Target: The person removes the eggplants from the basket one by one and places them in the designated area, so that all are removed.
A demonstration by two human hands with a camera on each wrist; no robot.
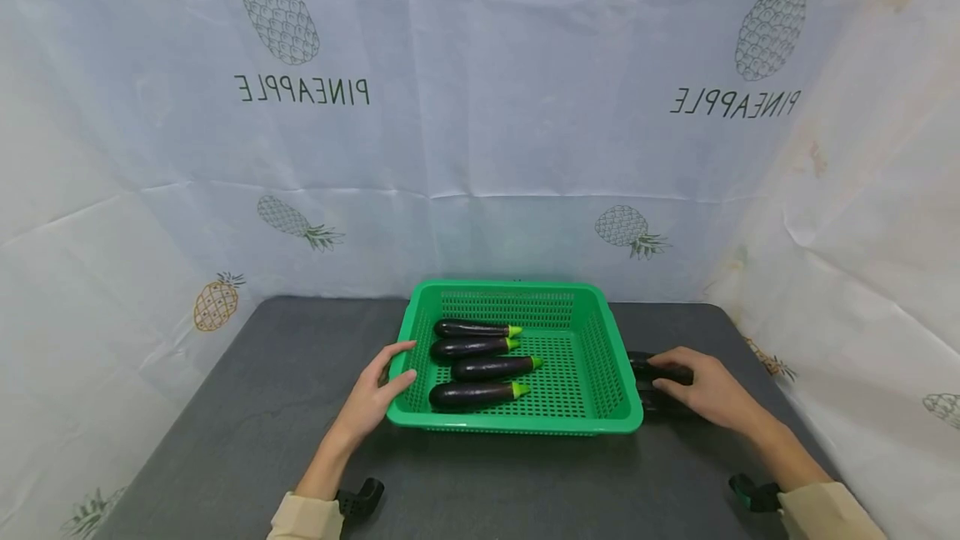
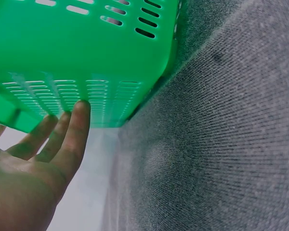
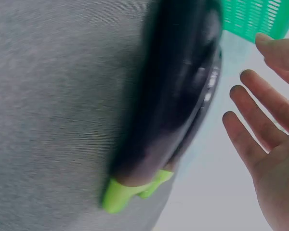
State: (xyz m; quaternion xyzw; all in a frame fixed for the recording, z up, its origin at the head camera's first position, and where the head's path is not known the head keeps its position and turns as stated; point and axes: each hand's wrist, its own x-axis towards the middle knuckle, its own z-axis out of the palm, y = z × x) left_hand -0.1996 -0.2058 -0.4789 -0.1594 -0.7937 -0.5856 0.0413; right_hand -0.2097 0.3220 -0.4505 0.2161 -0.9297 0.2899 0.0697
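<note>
A green perforated plastic basket [image 1: 592,425] holds several dark eggplants, among them a front one [image 1: 468,396], their green stem ends pointing right. My left hand [image 1: 371,394] is at the basket's left side, thumb and index finger at the rim. In the left wrist view, the other fingers [image 2: 77,130] reach out fairly straight against or very near the outer wall. My right hand [image 1: 705,386] is over eggplants [image 1: 652,401] lying right of the basket. The right wrist view shows its fingers [image 3: 267,98] spread, with a gap to the nearest eggplant [image 3: 171,96].
The basket and loose eggplants are on a dark grey table [image 1: 300,390]. A white pineapple-print cloth [image 1: 480,107] hangs behind the table and along both sides. Each wrist wears a black strap-mounted device [image 1: 362,498].
</note>
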